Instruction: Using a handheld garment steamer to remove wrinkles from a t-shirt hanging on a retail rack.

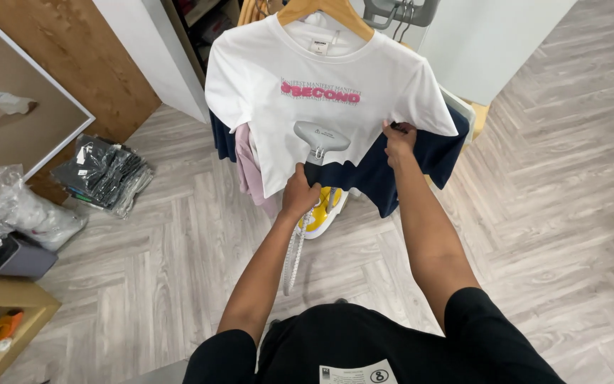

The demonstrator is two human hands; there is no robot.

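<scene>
A white T-shirt (321, 71) with pink print hangs on a wooden hanger (325, 8) in front of me. My left hand (300, 190) grips the handle of a grey garment steamer (320, 136), whose head presses against the shirt's lower front. A braided white hose (294, 249) runs down from the steamer. My right hand (398, 140) pinches the shirt's lower right hem and pulls it taut. Behind the shirt hang a dark navy garment (406, 167) and a pink one (250, 167).
A yellow and white steamer base (325, 210) stands on the wood-look floor under the rack. Folded dark clothes in plastic bags (104, 174) lie at left beside a wooden panel. A clear bag (15, 206) and a low shelf (8, 302) sit at the far left.
</scene>
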